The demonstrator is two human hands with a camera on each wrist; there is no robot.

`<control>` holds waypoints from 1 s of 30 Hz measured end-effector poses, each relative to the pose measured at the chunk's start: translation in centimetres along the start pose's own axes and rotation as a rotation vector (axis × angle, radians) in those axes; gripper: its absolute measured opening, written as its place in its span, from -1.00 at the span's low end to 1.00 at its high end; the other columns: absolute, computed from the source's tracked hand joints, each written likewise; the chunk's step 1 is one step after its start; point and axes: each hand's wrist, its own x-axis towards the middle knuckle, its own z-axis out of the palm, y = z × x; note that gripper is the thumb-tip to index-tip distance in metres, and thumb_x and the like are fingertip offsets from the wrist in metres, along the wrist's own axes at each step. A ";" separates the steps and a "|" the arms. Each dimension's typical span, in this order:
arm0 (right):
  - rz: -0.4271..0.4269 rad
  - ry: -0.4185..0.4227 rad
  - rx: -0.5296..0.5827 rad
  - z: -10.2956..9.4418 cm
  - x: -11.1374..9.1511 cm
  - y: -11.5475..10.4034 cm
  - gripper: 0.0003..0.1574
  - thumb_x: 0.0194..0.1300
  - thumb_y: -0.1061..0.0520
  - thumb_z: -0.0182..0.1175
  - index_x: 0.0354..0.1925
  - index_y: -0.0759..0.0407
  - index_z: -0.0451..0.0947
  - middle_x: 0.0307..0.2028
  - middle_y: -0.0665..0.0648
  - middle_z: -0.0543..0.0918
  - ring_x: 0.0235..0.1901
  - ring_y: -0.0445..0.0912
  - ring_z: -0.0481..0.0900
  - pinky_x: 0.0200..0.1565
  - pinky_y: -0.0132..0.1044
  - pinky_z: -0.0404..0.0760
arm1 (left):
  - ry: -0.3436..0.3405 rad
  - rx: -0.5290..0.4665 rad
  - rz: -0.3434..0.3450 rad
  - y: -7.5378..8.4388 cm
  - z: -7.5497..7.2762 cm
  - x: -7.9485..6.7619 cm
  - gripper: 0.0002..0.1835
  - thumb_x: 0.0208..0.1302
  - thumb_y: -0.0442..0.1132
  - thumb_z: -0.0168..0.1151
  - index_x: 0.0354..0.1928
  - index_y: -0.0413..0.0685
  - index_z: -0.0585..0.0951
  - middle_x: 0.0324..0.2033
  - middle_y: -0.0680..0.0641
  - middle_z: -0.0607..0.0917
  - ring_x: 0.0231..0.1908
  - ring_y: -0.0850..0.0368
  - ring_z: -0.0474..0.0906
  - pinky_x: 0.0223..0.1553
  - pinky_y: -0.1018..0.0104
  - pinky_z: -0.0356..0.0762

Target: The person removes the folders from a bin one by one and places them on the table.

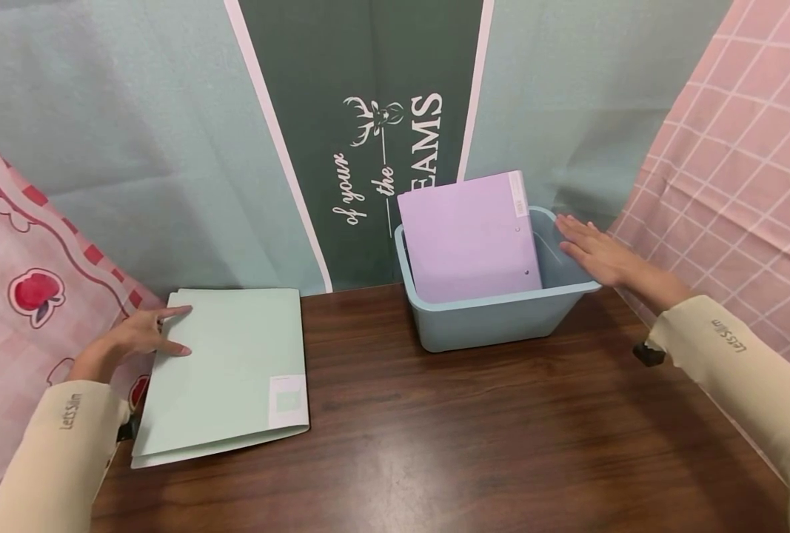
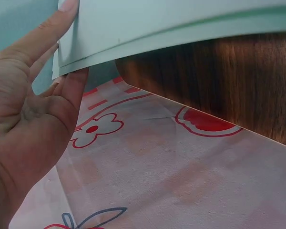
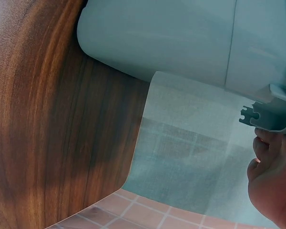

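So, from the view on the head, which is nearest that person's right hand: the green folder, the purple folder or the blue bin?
From the right hand:
1. Blue bin: right at the hand.
2. Purple folder: standing inside the bin.
3. Green folder: over at the left.

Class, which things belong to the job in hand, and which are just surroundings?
In use, apparently: green folder, gripped by left hand; blue bin, right hand at its rim; purple folder, partly inside.

Surroundings: table; deer-print hanging; fruit-print cloth; pink grid cloth.
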 end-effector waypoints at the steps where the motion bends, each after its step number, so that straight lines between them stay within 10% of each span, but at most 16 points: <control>1: 0.001 0.000 0.001 0.0 0.0 0.0 -0.22 0.60 -0.12 -0.36 0.52 0.33 -0.17 0.51 0.35 -0.13 0.52 0.14 -0.31 0.47 0.00 -0.39 | 0.004 0.008 0.003 -0.1 0.0 0.0 0.17 -0.13 0.07 0.58 0.48 -0.17 0.16 0.13 -0.52 0.25 -0.01 -0.30 0.22 -0.08 -0.13 0.34; 13: 0.020 -0.020 0.001 -0.2 0.0 -0.4 -0.22 0.60 -0.12 -0.36 0.52 0.30 -0.20 0.52 0.33 -0.16 0.51 0.16 -0.30 0.47 -0.01 -0.40 | 0.019 0.097 0.029 -0.8 -0.2 1.1 0.16 -0.14 0.02 0.60 0.46 -0.22 0.16 -0.35 -0.21 0.30 -0.40 -0.01 0.25 -0.50 0.28 0.23; 18: 0.020 -0.017 -0.001 -0.1 0.0 -0.2 -0.21 0.59 -0.13 -0.37 0.53 0.30 -0.20 0.52 0.33 -0.16 0.51 0.16 -0.31 0.47 -0.01 -0.41 | -0.009 0.109 0.014 -0.6 0.0 0.8 0.16 -0.10 0.01 0.58 0.47 -0.22 0.11 -0.02 -0.58 0.37 -0.16 -0.31 0.35 -0.20 -0.05 0.48; 22: 0.016 -0.017 0.000 0.0 0.0 0.0 -0.20 0.59 -0.14 -0.37 0.53 0.29 -0.21 0.52 0.31 -0.18 0.52 0.16 -0.32 0.47 -0.01 -0.43 | 0.005 0.115 -0.008 -1.0 0.4 0.6 0.15 -0.07 -0.01 0.57 0.47 -0.24 0.10 0.24 -0.70 0.14 0.08 -0.48 0.25 0.10 -0.42 0.28; 30: 0.006 -0.014 -0.004 0.2 -0.1 0.3 -0.20 0.59 -0.15 -0.38 0.53 0.29 -0.22 0.52 0.31 -0.19 0.51 0.17 -0.32 0.47 0.00 -0.42 | 0.080 0.116 -0.040 -1.5 1.5 0.1 0.08 -0.05 -0.10 0.55 0.44 -0.30 0.14 0.22 -0.69 0.16 0.10 -0.52 0.23 0.10 -0.43 0.24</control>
